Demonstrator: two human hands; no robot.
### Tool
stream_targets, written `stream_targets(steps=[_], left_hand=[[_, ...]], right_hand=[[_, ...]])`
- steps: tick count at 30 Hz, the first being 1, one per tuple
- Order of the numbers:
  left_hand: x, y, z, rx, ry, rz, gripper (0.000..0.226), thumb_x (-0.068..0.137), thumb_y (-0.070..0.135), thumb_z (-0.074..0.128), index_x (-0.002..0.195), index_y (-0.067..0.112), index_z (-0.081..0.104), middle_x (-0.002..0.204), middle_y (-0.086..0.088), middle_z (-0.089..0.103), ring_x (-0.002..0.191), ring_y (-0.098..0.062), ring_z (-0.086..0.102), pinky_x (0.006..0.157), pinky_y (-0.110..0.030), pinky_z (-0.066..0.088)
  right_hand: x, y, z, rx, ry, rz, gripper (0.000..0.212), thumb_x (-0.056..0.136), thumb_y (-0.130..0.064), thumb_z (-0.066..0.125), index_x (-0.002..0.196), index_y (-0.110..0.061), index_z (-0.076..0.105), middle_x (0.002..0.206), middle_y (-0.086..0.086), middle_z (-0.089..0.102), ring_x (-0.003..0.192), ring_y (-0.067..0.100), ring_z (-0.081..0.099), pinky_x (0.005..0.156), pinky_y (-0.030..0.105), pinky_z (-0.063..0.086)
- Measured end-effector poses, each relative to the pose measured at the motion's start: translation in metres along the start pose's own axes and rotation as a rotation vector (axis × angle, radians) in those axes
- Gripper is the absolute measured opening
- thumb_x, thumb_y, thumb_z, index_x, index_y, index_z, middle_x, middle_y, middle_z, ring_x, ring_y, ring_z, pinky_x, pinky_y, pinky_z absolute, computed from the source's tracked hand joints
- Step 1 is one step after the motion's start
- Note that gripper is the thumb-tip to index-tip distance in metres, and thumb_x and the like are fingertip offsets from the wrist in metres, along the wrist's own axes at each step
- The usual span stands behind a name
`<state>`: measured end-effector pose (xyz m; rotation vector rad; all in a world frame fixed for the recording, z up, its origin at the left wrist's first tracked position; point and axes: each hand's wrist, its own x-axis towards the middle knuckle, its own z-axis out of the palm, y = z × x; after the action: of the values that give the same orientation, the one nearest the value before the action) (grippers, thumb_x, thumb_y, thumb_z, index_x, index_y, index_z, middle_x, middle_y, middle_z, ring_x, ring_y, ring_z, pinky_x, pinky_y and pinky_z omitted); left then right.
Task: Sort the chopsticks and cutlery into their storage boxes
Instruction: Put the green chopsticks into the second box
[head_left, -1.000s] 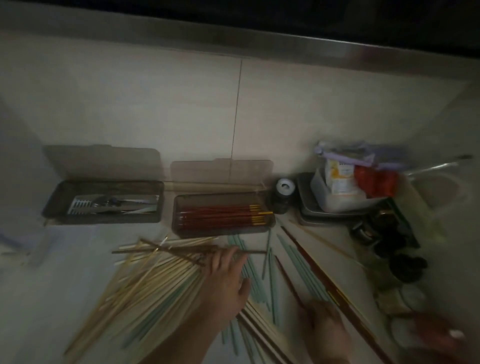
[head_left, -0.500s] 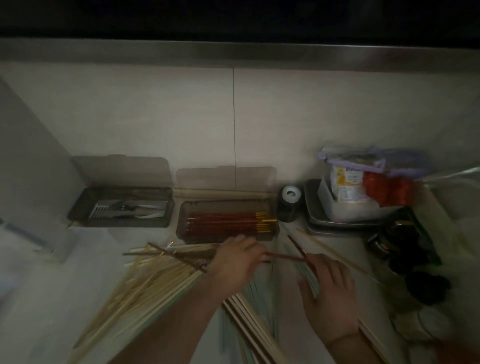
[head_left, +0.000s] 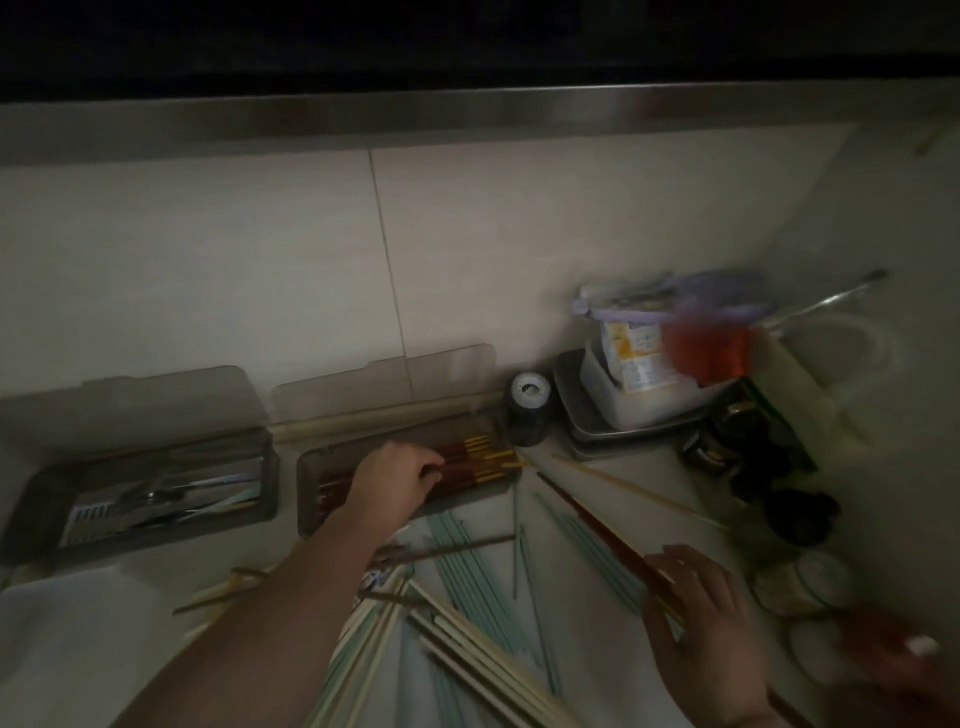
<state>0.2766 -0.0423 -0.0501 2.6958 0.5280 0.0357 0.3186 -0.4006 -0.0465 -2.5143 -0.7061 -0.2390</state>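
Red lacquer chopsticks with yellow tips (head_left: 470, 460) lie in the middle storage box (head_left: 311, 473), long axis left to right along the box, tips at the right end. Head view only, dim and a bit blurred. Left hand (head_left: 397, 480) reaches into that box, fingers curled down onto the red sticks; looks like it's laying or pressing one in, can't tell if it actually pinches any. Right hand (head_left: 698, 608) low right on the tabletop (head_left: 67, 639), fingers pinched on one loose red chopstick (head_left: 587, 522) that runs diagonally up-left from the hand toward the box's right end. Hands well apart. Cutlery box (head_left: 31, 499) further left, lid propped open, metal cutlery (head_left: 156, 499) inside. Still loose on the tabletop: fan of green chopsticks (head_left: 467, 566) between the hands, pale bamboo chopsticks (head_left: 467, 649) at bottom centre, a few brown ones crossing under the left forearm. Clutter at right: black bottle (head_left: 527, 410), plastic tub (head_left: 639, 400) with packets, dark jars. Key relation: the held red stick points at the box but sits oblique to the box's long axis, so likely needs turning parallel before it drops in; right hand has it, left hand is nearer the box. Task judged early, most sticks unsorted
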Motion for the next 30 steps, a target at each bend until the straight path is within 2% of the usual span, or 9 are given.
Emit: stream_targets(steps=[4,6,8,9,13,15,20,24,30], left_hand=[[-0.001,-0.012,-0.003,0.018,0.000,-0.023,0.025,0.087,0.028,0.069,0.111,0.026,0.073,0.115,0.003,0.071,0.107,-0.019,0.064,0.092,-0.031,0.050],[-0.006,-0.021,-0.005,0.036,-0.025,-0.066,0.024,0.085,0.027,0.070,0.108,0.028,0.074,0.112,0.004,0.072,0.104,-0.018,0.065,0.091,-0.031,0.051],[-0.009,-0.026,-0.005,0.016,-0.016,-0.111,0.022,0.083,0.027,0.072,0.105,0.028,0.075,0.108,0.005,0.073,0.099,-0.016,0.066,0.089,-0.031,0.053],[-0.009,-0.027,-0.005,0.002,-0.010,-0.128,0.022,0.082,0.028,0.073,0.104,0.029,0.075,0.106,0.005,0.073,0.098,-0.016,0.067,0.088,-0.030,0.053],[-0.006,-0.025,-0.003,-0.085,-0.040,-0.187,0.025,0.082,0.025,0.075,0.107,0.021,0.075,0.105,0.002,0.073,0.096,-0.015,0.067,0.087,-0.026,0.052],[-0.009,-0.027,-0.002,-0.113,-0.032,-0.203,0.026,0.083,0.028,0.074,0.107,0.019,0.074,0.106,0.000,0.073,0.098,-0.016,0.067,0.087,-0.026,0.051],[-0.034,-0.025,-0.002,-0.110,0.109,-0.073,0.023,0.088,0.025,0.068,0.108,0.015,0.072,0.110,-0.007,0.065,0.102,-0.029,0.060,0.087,-0.033,0.050],[-0.061,-0.014,0.008,-0.051,0.322,0.063,0.034,0.086,0.030,0.056,0.113,0.013,0.068,0.119,-0.007,0.059,0.111,-0.031,0.050,0.096,-0.044,0.046],[-0.079,-0.006,0.019,-0.106,0.382,0.092,0.039,0.083,0.035,0.050,0.111,0.017,0.069,0.123,-0.003,0.058,0.115,-0.028,0.045,0.101,-0.043,0.038]], right_hand=[[-0.009,0.018,0.004,-0.015,-0.046,0.065,0.034,0.080,-0.036,0.053,0.100,-0.014,0.070,0.104,0.005,0.065,0.095,0.029,0.058,0.080,0.040,0.052],[-0.011,0.029,0.008,-0.050,-0.087,0.134,0.021,0.077,-0.019,0.067,0.096,-0.011,0.071,0.094,0.007,0.067,0.085,0.033,0.062,0.074,0.040,0.053],[-0.013,0.040,0.015,-0.075,-0.143,0.242,0.027,0.069,0.001,0.075,0.095,-0.007,0.072,0.088,0.011,0.068,0.079,0.037,0.064,0.072,0.042,0.054],[-0.013,0.043,0.016,-0.087,-0.168,0.275,0.027,0.070,0.003,0.074,0.095,-0.006,0.072,0.087,0.012,0.067,0.077,0.037,0.064,0.073,0.041,0.054],[-0.020,0.065,0.019,-0.148,-0.213,0.371,0.017,0.080,-0.014,0.058,0.087,-0.007,0.071,0.080,0.013,0.065,0.070,0.034,0.061,0.065,0.032,0.048],[-0.025,0.075,0.022,-0.167,-0.189,0.337,0.034,0.081,-0.029,0.039,0.080,-0.012,0.069,0.076,0.010,0.064,0.066,0.031,0.058,0.060,0.027,0.040],[-0.014,0.065,0.014,-0.172,-0.258,0.457,0.012,0.085,-0.006,0.059,0.079,-0.012,0.068,0.083,0.011,0.060,0.065,0.030,0.056,0.062,0.026,0.037],[-0.021,0.064,0.012,-0.200,-0.258,0.489,0.011,0.082,-0.005,0.062,0.081,-0.013,0.070,0.084,0.014,0.061,0.071,0.036,0.060,0.061,0.033,0.047],[-0.022,0.056,0.007,-0.315,-0.354,0.341,0.010,0.088,-0.014,0.059,0.082,-0.015,0.067,0.080,0.007,0.060,0.072,0.028,0.058,0.059,0.027,0.042]])
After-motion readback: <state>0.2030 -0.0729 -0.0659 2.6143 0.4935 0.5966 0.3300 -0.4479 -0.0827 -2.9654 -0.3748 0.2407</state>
